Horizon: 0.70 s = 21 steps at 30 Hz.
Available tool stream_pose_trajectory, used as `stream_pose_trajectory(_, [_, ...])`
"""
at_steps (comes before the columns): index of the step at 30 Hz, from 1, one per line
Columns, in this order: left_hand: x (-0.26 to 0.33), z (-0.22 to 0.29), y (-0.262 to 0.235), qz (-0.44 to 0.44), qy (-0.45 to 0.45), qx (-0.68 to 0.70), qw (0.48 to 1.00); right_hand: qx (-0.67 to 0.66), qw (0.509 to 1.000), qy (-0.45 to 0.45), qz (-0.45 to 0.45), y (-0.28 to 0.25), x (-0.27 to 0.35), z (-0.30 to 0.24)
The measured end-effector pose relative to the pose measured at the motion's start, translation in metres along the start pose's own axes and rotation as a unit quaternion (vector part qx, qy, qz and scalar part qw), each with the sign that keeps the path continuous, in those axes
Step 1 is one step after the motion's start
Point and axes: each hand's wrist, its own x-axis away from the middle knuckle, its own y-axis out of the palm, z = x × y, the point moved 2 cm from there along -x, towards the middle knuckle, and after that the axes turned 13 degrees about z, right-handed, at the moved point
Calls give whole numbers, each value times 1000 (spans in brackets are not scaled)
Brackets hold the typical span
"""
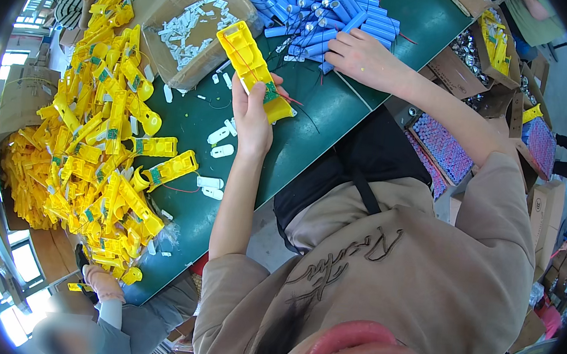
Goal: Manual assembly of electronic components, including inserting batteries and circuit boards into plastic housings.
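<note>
My left hand is closed round a long yellow plastic housing, its hollow compartments facing up. A small green circuit board with thin red and black wires sits toward the housing's lower end. My right hand is at the near edge of a heap of blue cylindrical battery cells. Its fingertips are closed at one blue battery cell that points up and away; the hand partly hides the grip.
Many yellow housings are heaped on the left. A cardboard box of small white plastic parts stands behind my left hand. Loose white pieces lie on the green table. A co-worker's hand is at lower left.
</note>
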Motion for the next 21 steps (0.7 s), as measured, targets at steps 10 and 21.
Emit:
stream_pose_trajectory(10, [0,-2,-1,-15,22,-18,999,-362,862,325,143,-24,-42,-33])
stream_pose_trajectory(21, [4,-4,6,-22,121,-163,979,-342,835,357,242,17,-80,-63])
